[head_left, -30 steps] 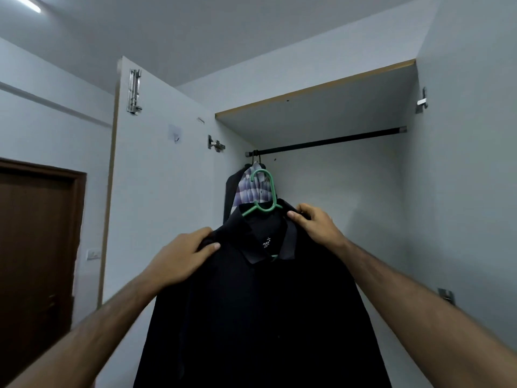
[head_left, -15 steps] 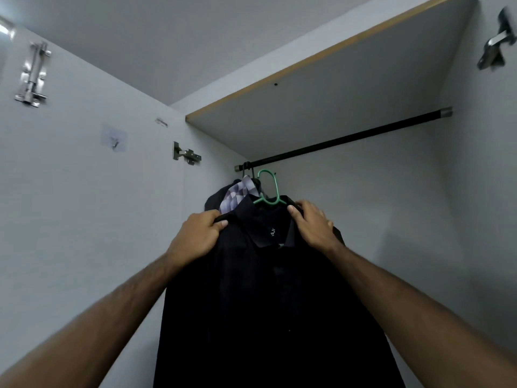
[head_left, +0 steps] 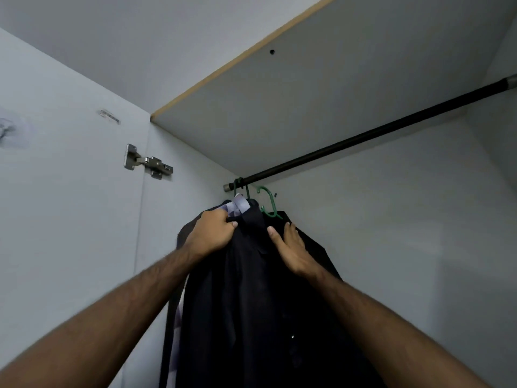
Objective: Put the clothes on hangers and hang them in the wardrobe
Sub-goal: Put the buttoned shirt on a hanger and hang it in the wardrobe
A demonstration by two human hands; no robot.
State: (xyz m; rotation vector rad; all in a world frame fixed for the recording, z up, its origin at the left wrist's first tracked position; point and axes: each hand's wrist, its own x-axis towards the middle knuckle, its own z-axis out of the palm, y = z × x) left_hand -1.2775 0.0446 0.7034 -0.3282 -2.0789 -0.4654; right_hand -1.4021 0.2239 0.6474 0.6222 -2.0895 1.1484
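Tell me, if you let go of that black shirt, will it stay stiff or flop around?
Probably floppy: the black shirt hangs in soft folds below the green hanger. It likely keeps its shoulder shape only because of that hanger. It seems light, since the left hand grips just one shoulder while the right hand lies on the other.

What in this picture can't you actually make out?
- Head view: whether the green hanger hook is over the rod yet; the angle leaves it unclear.
- The hanger's arms: covered by the black shirt.
- The shirt's hem: cut off by the bottom edge.
- The checked shirt: mostly hidden behind the black one and the left hand.
- Right hand: palm side hidden.
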